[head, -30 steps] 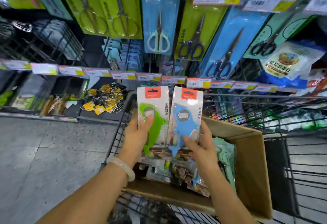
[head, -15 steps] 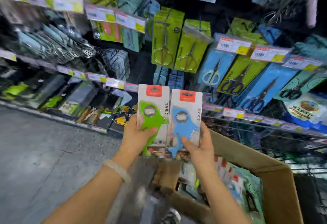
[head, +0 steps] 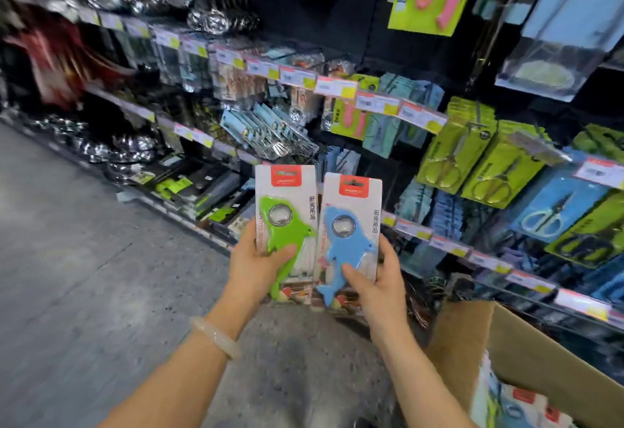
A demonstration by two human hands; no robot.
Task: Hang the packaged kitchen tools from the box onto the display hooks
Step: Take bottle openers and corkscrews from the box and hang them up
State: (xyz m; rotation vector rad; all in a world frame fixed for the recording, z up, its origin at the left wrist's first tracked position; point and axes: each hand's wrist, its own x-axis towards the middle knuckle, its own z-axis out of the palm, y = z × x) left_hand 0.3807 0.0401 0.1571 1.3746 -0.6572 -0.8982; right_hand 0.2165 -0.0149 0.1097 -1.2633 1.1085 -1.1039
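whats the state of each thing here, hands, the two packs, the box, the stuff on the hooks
left hand: grips the green dolphin pack, upright
right hand: grips the blue dolphin pack, upright, tilted slightly
both packs: unhung, side by side
cardboard box: open, packs inside
scissors packs: hanging on hooks

Shop aisle, kitchenware section. Display racks full of hanging carded goods: packaged scissors, ladles, steel bowls low down. Price tags run along every rail. Grey floor, stock carton at lower right.
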